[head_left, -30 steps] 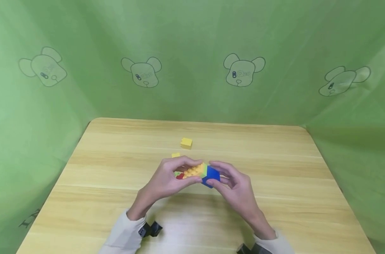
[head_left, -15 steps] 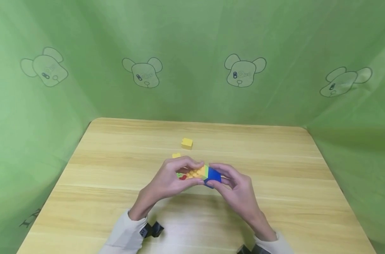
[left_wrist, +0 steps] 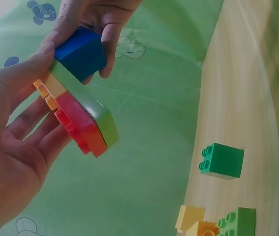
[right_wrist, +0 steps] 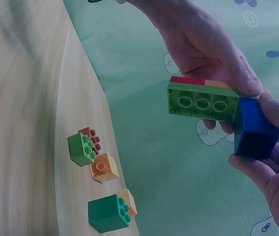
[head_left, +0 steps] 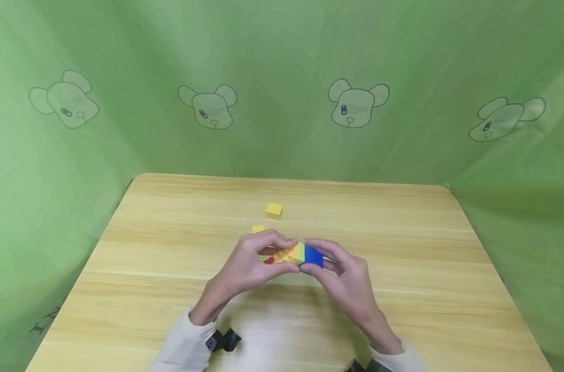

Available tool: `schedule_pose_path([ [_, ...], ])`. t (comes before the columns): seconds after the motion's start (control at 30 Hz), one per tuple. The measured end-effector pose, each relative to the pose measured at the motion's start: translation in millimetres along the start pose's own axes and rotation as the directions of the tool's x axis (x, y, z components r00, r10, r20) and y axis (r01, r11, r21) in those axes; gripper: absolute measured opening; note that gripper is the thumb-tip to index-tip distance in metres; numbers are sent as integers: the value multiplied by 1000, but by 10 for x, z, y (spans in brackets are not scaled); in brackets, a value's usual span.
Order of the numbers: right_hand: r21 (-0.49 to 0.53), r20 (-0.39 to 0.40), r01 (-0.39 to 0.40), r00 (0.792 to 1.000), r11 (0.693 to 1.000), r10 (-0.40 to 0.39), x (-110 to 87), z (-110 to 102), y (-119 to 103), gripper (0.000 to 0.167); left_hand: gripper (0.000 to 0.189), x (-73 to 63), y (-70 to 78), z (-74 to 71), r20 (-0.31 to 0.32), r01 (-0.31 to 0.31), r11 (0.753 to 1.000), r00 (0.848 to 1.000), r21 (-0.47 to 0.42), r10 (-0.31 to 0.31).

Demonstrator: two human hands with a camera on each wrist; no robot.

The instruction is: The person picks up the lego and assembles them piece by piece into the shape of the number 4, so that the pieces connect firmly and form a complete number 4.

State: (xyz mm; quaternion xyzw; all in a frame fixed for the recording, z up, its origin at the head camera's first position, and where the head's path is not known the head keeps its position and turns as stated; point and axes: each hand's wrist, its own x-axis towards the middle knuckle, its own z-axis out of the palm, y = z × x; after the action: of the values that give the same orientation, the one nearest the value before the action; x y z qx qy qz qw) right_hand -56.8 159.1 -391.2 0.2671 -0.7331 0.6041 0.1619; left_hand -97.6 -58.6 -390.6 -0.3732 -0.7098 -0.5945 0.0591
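Observation:
Both hands hold up one joined group of toy building bricks over the table. My left hand (head_left: pixel 245 263) grips the part made of a long light-green brick (left_wrist: pixel 83 96) with a red brick (left_wrist: pixel 82 125) and an orange brick (head_left: pixel 288 253) studded onto it. At the other end, my right hand (head_left: pixel 349 271) pinches a blue brick (right_wrist: pixel 255 129) between thumb and fingers. The blue brick sits against the end of the light-green one, whose hollow underside with round tubes shows in the right wrist view.
Loose bricks lie on the wooden table (head_left: pixel 147 232): a yellow brick (head_left: pixel 273 210) farther back, another yellow brick (head_left: pixel 258 228) behind my left hand, a dark-green brick (left_wrist: pixel 225 161), a small light-green brick (right_wrist: pixel 81 149) and an orange one (right_wrist: pixel 105 168). Green cloth (head_left: pixel 282 103) encloses the table's back and sides.
The held bricks have shifted slightly to the right and turned a little, with the blue brick more level. Both hands keep their grips and nearly their places.

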Motion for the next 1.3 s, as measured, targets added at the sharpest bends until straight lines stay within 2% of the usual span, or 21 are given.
schedule_pose_path([
  [0.13, -19, -54, -76, 996, 997, 75, 46, 34, -16, 43, 43, 10, 8, -37, 2, -14, 998, 1000, 59, 14],
  [0.3, 0, -130, -158, 979, 987, 157, 124, 59, -53, 38, 61, 32, 15, -107, -5, -56, 984, 998, 169, 57],
  [0.47, 40, -111, -206, 972, 978, 209, 150, 65, -77, 35, 49, 11, 11, -164, -72, -68, 992, 994, 108, 76],
  [0.63, 23, -69, -225, 972, 974, 226, 152, 65, -43, 33, 44, -25, -4, -191, -102, -39, 997, 994, 59, 45],
  [0.9, 21, -44, -262, 964, 965, 263, 131, 19, 122, 30, 42, -87, -5, -294, -202, 45, 995, 979, 92, -25],
  [1.03, 25, -32, -288, 957, 957, 288, 118, 3, 180, 32, 40, -103, -7, -322, -225, 71, 994, 973, 88, -50],
  [1.17, -38, -32, -344, 939, 938, 343, 123, -6, 230, 32, 40, -113, -13, -326, -225, 95, 993, 971, 69, -77],
  [1.3, -130, -23, -424, 905, 896, 425, 148, 9, 329, 33, 40, -119, -10, -332, -228, 124, 991, 968, 57, -108],
])
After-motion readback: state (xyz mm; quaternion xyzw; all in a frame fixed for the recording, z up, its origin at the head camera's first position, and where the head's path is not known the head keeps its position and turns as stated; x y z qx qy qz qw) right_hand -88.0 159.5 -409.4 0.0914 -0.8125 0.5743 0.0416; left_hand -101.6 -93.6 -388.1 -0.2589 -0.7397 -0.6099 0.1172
